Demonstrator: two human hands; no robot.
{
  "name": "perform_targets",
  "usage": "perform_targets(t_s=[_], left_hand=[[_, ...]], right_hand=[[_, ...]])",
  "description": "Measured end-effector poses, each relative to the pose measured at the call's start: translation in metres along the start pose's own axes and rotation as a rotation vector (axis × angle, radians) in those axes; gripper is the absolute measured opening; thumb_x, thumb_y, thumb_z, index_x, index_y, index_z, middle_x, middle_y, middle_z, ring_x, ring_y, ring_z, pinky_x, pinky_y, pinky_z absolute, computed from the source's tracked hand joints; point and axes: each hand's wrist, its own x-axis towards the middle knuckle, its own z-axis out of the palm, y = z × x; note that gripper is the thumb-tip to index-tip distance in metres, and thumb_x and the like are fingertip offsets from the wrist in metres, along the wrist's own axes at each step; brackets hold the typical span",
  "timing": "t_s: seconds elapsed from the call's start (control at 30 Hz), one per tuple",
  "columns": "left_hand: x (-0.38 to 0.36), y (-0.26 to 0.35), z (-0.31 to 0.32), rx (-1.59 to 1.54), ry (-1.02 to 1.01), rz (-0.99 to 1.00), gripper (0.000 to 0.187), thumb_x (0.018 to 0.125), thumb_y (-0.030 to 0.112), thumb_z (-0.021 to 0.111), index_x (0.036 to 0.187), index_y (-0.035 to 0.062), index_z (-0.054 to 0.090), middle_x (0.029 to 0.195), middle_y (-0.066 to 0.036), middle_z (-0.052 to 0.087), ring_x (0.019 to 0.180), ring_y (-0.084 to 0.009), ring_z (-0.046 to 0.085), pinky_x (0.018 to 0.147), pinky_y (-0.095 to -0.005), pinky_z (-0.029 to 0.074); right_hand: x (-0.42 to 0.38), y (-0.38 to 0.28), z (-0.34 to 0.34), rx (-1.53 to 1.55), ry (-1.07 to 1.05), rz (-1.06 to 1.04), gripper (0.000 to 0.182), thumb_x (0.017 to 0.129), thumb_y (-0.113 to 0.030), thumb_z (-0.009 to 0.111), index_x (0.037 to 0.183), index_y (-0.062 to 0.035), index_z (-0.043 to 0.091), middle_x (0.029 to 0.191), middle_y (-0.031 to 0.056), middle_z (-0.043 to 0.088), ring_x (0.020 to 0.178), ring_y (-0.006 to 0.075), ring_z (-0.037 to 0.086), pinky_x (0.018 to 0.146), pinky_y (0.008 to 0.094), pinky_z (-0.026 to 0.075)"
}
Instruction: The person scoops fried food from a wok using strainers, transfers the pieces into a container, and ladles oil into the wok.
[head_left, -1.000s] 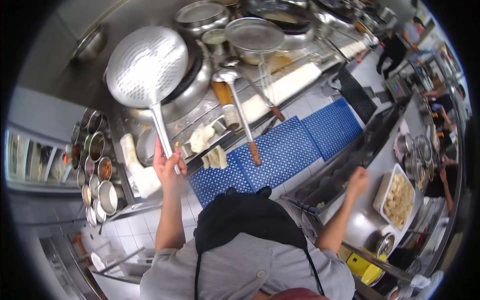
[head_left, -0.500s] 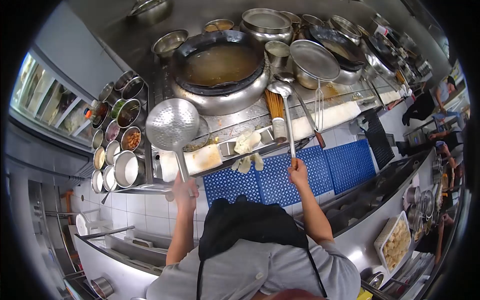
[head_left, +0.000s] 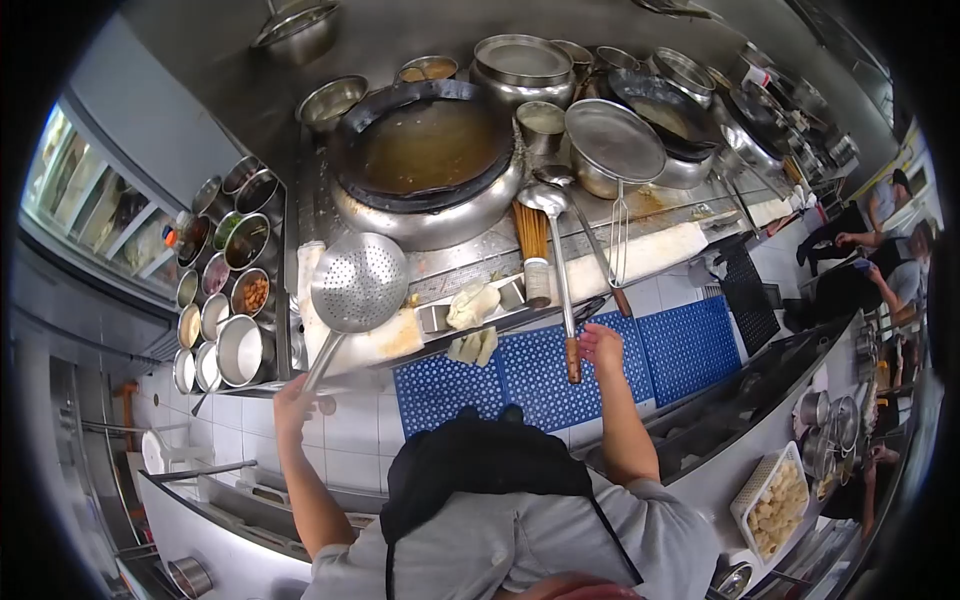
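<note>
My left hand is closed around the handle end of a perforated skimmer. The skimmer's round head lies over a stained white towel at the stove's front edge, just below a large black wok of cloudy brownish liquid. My right hand is open, fingers apart, just right of the wooden grip of a ladle. That ladle rests across the stove edge, its grip hanging over the front. Left of it is a bamboo wok brush; to its right lies another long-handled utensil with a wooden grip.
Several metal containers of ingredients stand at the left. A mesh strainer sits on a pot to the right. Pale crumpled cloths hang at the front edge. Blue mats cover the floor. People are at the far right.
My right hand has let go of the ladle and opened beside its grip. My left hand has moved left and down with the skimmer handle; the skimmer head is lower, over the towel.
</note>
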Motion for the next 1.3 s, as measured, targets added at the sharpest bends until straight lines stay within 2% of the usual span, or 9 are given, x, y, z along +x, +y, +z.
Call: perform_targets(t_s=[0.23,0.4,0.47,0.63,0.73,0.8,0.87,1.13,1.3], left_hand=[[0.026,-0.03,0.013,0.403,0.435,0.389,0.044,0.069,0.005,0.065,0.112,-0.0018,0.063,0.102,-0.019,0.066,0.092,-0.0313,0.063,0.083,-0.0384,0.048],[-0.01,0.03,0.058,0.669,0.826,0.769,0.045,0.071,0.005,0.062,0.116,-0.0002,0.057,0.107,-0.02,0.056,0.098,-0.0369,0.052,0.09,-0.0448,0.04],[-0.024,0.044,0.079,0.528,0.627,0.944,0.042,0.073,-0.001,0.061,0.115,0.0001,0.057,0.104,-0.019,0.057,0.091,-0.0348,0.054,0.081,-0.0438,0.044],[-0.017,-0.047,0.118,0.423,0.006,0.627,0.028,0.078,0.006,0.058,0.105,0.0041,0.066,0.077,-0.018,0.063,0.067,-0.028,0.062,0.059,-0.0371,0.048],[-0.004,-0.206,0.112,0.808,-0.184,0.109,0.038,0.074,0.013,0.057,0.112,0.0123,0.062,0.108,-0.02,0.063,0.104,-0.0366,0.058,0.091,-0.0434,0.046],[-0.01,-0.284,0.084,1.021,-0.389,0.015,0.02,0.076,0.022,0.063,0.091,0.0126,0.071,0.093,-0.014,0.069,0.087,-0.0317,0.066,0.079,-0.0426,0.052],[-0.006,-0.377,0.04,1.201,-0.826,0.36,0.015,0.078,0.021,0.063,0.086,0.013,0.073,0.084,-0.009,0.071,0.078,-0.0224,0.067,0.075,-0.0375,0.053],[0.011,-0.335,-0.011,-0.056,-0.053,-0.66,0.016,0.075,0.003,0.064,0.089,0.0029,0.07,0.068,-0.012,0.065,0.056,-0.0205,0.063,0.045,-0.0342,0.051],[0.045,-0.294,-0.009,-0.169,0.066,-0.414,0.034,0.075,0.005,0.062,0.108,0.0012,0.065,0.067,-0.013,0.063,0.053,-0.0191,0.061,0.044,-0.0325,0.049]], right_hand=[[0.027,-0.061,-0.01,0.324,0.007,-0.092,0.036,0.095,-0.037,0.051,0.11,-0.0045,0.056,0.088,0.0096,0.064,0.076,0.0218,0.062,0.064,0.0312,0.052],[0.055,-0.133,0.03,0.334,-0.351,-0.043,0.03,0.093,-0.033,0.057,0.111,-0.0086,0.054,0.077,0.0049,0.061,0.058,0.0138,0.056,0.047,0.024,0.041],[0.07,-0.146,0.027,0.34,-0.451,-0.122,0.024,0.094,-0.028,0.057,0.108,-0.0096,0.054,0.07,0.0014,0.055,0.05,0.0105,0.048,0.041,0.0224,0.035],[0.01,-0.178,0.078,0.339,-0.521,-0.232,0.014,0.095,-0.022,0.056,0.102,-0.0094,0.054,0.061,-0.0025,0.043,0.041,0.0067,0.036,0.034,0.0201,0.026],[-0.028,-0.194,0.13,0.289,-0.583,-0.298,0.016,0.095,-0.02,0.056,0.105,-0.0078,0.055,0.06,-0.0021,0.043,0.041,0.0066,0.036,0.034,0.0198,0.026],[-0.05,-0.21,0.174,0.271,-0.642,-0.321,0.019,0.095,-0.019,0.055,0.109,-0.0067,0.055,0.06,-0.0017,0.044,0.04,0.0064,0.036,0.034,0.0197,0.027],[-0.065,-0.231,0.228,0.267,-0.754,-0.356,0.019,0.097,-0.019,0.052,0.11,-0.0064,0.054,0.06,-0.0025,0.043,0.039,0.0058,0.035,0.033,0.0192,0.026],[-0.086,-0.309,0.507,0.126,-1.015,-0.406,0.011,0.094,-0.015,0.053,0.094,-0.0045,0.055,0.061,-0.0009,0.048,0.043,0.0082,0.04,0.036,0.0223,0.029],[-0.091,-0.308,0.654,0.07,-0.89,-0.481,0.01,0.092,-0.013,0.052,0.088,-0.0045,0.056,0.063,0.0033,0.055,0.045,0.0109,0.048,0.036,0.0242,0.033]])
